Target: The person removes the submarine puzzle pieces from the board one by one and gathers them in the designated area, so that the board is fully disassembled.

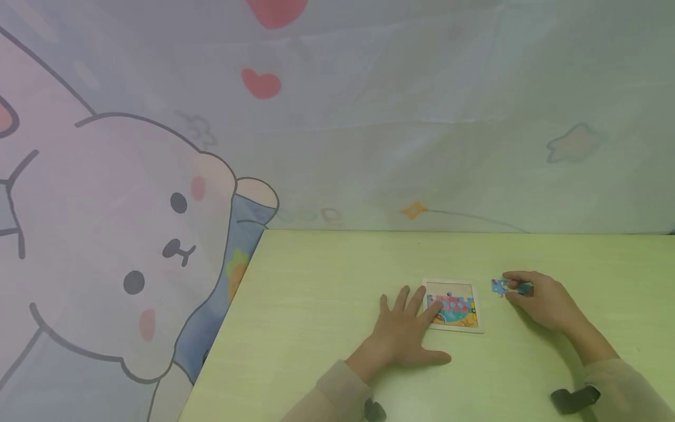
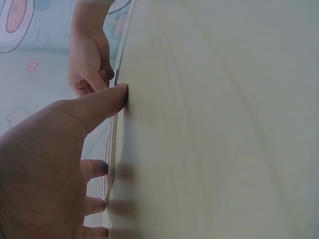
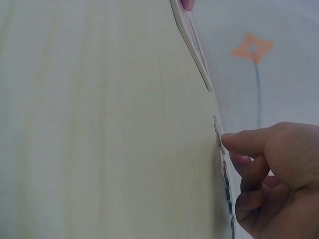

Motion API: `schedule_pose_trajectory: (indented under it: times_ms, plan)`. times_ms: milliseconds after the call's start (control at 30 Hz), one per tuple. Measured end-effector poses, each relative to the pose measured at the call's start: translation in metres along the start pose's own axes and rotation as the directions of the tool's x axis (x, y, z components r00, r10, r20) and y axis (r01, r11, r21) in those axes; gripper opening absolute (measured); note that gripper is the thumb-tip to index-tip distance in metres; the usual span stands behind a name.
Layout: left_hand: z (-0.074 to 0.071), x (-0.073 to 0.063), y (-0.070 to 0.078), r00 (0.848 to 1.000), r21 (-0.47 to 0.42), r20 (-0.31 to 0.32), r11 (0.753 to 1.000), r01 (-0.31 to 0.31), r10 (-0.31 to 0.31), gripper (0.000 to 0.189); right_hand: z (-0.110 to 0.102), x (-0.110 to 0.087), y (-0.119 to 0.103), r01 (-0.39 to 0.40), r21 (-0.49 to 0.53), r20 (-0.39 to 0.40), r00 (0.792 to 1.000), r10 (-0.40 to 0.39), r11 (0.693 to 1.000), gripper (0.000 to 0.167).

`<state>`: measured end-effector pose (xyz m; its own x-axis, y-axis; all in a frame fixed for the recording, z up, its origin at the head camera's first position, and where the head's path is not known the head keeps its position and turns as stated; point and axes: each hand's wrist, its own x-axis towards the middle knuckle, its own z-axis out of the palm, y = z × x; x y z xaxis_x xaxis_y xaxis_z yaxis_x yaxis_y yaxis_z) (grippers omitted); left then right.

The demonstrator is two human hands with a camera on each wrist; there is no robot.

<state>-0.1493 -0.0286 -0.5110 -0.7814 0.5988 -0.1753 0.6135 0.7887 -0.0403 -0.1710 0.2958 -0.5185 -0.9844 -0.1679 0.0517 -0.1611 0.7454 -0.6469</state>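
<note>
A small square jigsaw puzzle tray (image 1: 459, 288) with a pale wooden rim lies on the table. Joined pieces showing a pink and teal picture fill its lower part, while the upper strip is bare. My left hand (image 1: 403, 337) spreads its fingers beside the tray, index finger across its left side and thumb pointing right. To the right of the tray, my right hand (image 1: 551, 302) pinches a strip of blue puzzle pieces (image 1: 498, 286) between thumb and fingers. In the right wrist view this strip (image 3: 226, 179) appears edge-on, low over the table; the fingers partly hide it from above.
The pale yellow-green table (image 1: 316, 293) extends around both hands. A printed cloth (image 1: 395, 117) with hearts, stars and a large cartoon animal hangs behind it and along the left. Dark straps (image 1: 575, 400) show at the sleeves.
</note>
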Motion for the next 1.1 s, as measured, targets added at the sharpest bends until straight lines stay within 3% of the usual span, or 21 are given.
schedule_pose_trajectory:
  times_ms: [367, 767, 900, 1100]
  plan:
    - [0.001, 0.001, 0.001, 1.0, -0.01, -0.003, 1.0, -0.006, 0.006, 0.098, 0.007, -0.003, -0.014, 0.024, 0.037, 0.006, 1.0, -0.024, 0.999, 0.04]
    - [0.001, 0.005, 0.019, 0.994, 0.008, -0.042, 0.995, -0.101, 0.101, 0.094, 0.023, 0.002, -0.033, 0.059, 0.057, 0.066, 0.996, -0.063, 0.997, 0.039]
    - [0.001, 0.006, 0.026, 0.992, 0.014, -0.025, 0.992, -0.123, 0.124, 0.095, 0.026, 0.002, -0.037, 0.072, 0.049, 0.083, 0.994, -0.076, 0.996, 0.039]
    - [0.003, 0.005, 0.033, 0.994, 0.028, 0.009, 0.994, -0.108, 0.108, 0.095, 0.028, 0.002, -0.043, 0.102, 0.028, 0.106, 0.989, -0.104, 0.994, 0.036]
